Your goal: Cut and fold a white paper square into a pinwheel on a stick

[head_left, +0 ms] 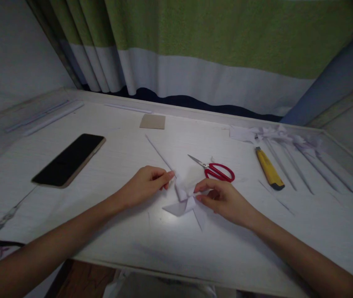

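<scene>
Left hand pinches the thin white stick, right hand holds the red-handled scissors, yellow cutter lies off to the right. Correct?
One error: the right hand holds folded white paper. The red-handled scissors lie on the table just beyond it, per the head view. Left hand, thin white stick and yellow cutter are as stated.

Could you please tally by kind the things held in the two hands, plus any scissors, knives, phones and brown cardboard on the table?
Thin white stick, left hand: 1
White folded-paper piece, right hand: 1
Red-handled metal scissors: 1
Yellow-bodied utility knife: 1
Black-screened rectangular phone: 1
Brown rectangular cardboard piece: 1
Total: 6
</scene>
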A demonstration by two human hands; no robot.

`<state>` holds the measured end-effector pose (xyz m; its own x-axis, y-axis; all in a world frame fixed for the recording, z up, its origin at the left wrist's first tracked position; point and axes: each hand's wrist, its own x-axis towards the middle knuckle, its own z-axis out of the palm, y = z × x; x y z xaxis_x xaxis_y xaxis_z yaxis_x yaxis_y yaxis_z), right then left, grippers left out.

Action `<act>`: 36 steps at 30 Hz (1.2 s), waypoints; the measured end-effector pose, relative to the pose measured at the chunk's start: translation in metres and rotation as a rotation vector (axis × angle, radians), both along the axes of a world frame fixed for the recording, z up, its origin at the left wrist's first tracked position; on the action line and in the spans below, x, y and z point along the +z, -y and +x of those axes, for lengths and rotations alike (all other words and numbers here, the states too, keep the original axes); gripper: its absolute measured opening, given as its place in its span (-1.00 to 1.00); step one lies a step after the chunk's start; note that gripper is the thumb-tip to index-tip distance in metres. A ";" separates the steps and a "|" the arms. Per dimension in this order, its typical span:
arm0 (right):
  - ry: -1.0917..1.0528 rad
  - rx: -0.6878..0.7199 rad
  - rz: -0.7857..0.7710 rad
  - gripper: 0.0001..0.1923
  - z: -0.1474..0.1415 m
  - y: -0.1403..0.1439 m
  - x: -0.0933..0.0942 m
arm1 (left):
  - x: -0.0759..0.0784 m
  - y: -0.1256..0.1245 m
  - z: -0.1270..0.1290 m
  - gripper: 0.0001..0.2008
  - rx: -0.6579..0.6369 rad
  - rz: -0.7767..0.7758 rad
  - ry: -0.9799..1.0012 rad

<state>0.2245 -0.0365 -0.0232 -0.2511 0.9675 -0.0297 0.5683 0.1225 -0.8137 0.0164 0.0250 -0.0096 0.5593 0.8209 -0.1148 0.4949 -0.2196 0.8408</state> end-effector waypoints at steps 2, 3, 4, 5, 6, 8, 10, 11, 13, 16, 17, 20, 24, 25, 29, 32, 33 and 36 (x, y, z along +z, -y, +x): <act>0.015 -0.004 0.008 -0.90 0.001 -0.001 -0.002 | 0.004 -0.001 -0.003 -0.61 -0.013 0.080 -0.075; 0.015 -0.007 0.006 -0.90 0.001 -0.001 -0.002 | 0.006 -0.001 -0.004 -0.63 -0.024 0.113 -0.100; 0.015 -0.008 0.003 -0.90 0.001 -0.001 -0.002 | 0.008 0.000 -0.005 -0.67 -0.036 0.140 -0.116; 0.019 -0.010 0.002 -0.89 0.001 -0.001 -0.002 | 0.009 0.000 -0.005 -0.70 -0.044 0.161 -0.121; 0.027 -0.008 0.002 -0.89 0.002 -0.001 -0.001 | 0.011 0.000 -0.005 -0.73 -0.053 0.176 -0.121; 0.056 0.018 0.025 -0.89 0.002 -0.001 0.003 | 0.013 0.001 -0.003 -0.77 -0.088 0.213 -0.114; 0.098 0.074 0.094 -0.89 0.003 0.001 0.008 | 0.015 0.002 0.000 -0.78 -0.161 0.264 -0.097; 0.120 0.107 0.140 -0.89 0.004 0.002 0.010 | 0.015 0.002 0.002 -0.79 -0.202 0.291 -0.088; 0.159 0.169 0.228 -0.88 0.005 0.004 0.015 | 0.015 0.003 0.006 -0.79 -0.261 0.339 -0.075; 0.208 0.243 0.320 -0.86 0.007 0.006 0.020 | 0.013 0.004 0.009 -0.76 -0.280 0.364 -0.093; 0.217 0.267 0.345 -0.86 0.008 0.007 0.021 | 0.013 0.005 0.009 -0.74 -0.279 0.364 -0.102; 0.247 0.320 0.412 -0.86 0.008 0.008 0.022 | 0.012 0.006 0.009 -0.70 -0.278 0.375 -0.118; 0.311 0.327 0.497 -0.86 0.007 0.012 0.023 | 0.013 0.007 0.009 -0.65 -0.298 0.421 -0.141; 0.325 0.325 0.517 -0.86 0.007 0.013 0.023 | 0.013 0.007 0.009 -0.66 -0.305 0.425 -0.144; 0.366 0.307 0.566 -0.86 0.005 0.017 0.025 | 0.016 0.009 0.009 -0.70 -0.311 0.424 -0.131; 0.359 0.284 0.592 -0.86 0.005 0.018 0.025 | 0.017 0.010 0.010 -0.72 -0.315 0.427 -0.125; 0.347 0.269 0.602 -0.86 0.005 0.018 0.025 | 0.016 0.010 0.010 -0.72 -0.318 0.427 -0.122; 0.311 0.220 0.619 -0.87 0.004 0.019 0.024 | 0.013 0.012 0.010 -0.70 -0.299 0.414 -0.100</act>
